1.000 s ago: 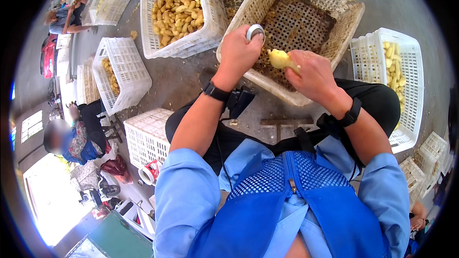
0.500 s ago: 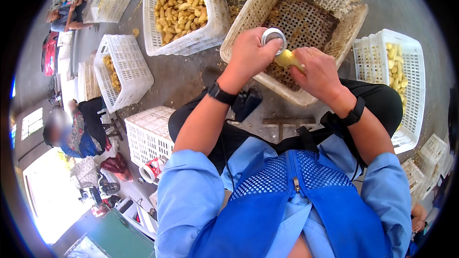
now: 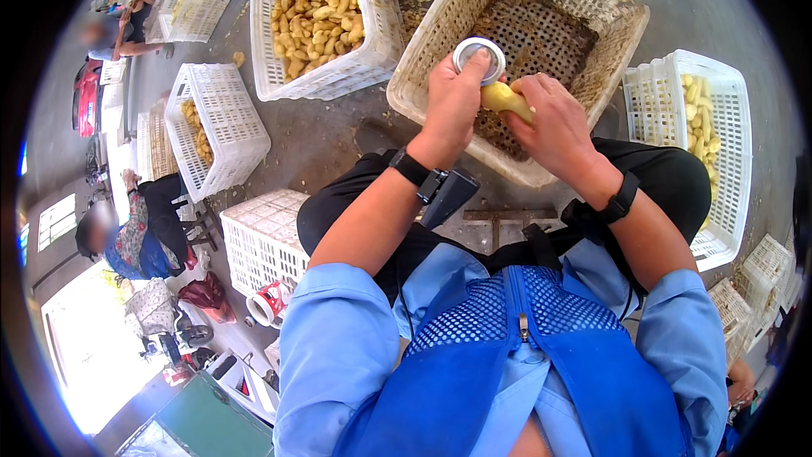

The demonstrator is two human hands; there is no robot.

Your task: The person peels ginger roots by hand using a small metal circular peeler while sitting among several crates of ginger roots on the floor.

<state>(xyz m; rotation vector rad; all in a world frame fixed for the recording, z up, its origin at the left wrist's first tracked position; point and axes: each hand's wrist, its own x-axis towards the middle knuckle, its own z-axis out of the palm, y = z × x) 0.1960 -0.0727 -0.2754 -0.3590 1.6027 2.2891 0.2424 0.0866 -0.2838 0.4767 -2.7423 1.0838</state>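
My left hand [image 3: 452, 100] is closed on a round, silver-rimmed metal lid-like ring [image 3: 480, 42], with the thumb lying across it. Gripped by my right hand [image 3: 556, 125] is a yellow, peeled-looking piece of ginger [image 3: 502, 100]. Its free end meets the left thumb area just below the ring; whether the metal touches it I cannot tell. Both hands are over the near part of a dirty cream plastic crate [image 3: 622, 76], which has brown scraps on its perforated bottom. Fingers of the right hand hide the ginger's other end.
Ginger pieces [image 3: 317, 17] fill a white crate [image 3: 265, 42] at the upper left. Another white crate [image 3: 736, 144] at the right holds paler ginger. More crates [image 3: 222, 131] stand at the left, where a seated person [image 3: 135, 233] works. A small stool-like bar [image 3: 495, 216] lies between my knees.
My left hand has turned, bringing the ring up and slightly left, its face more toward me. The ginger is turned too, and more of it shows. The right hand shifted slightly.
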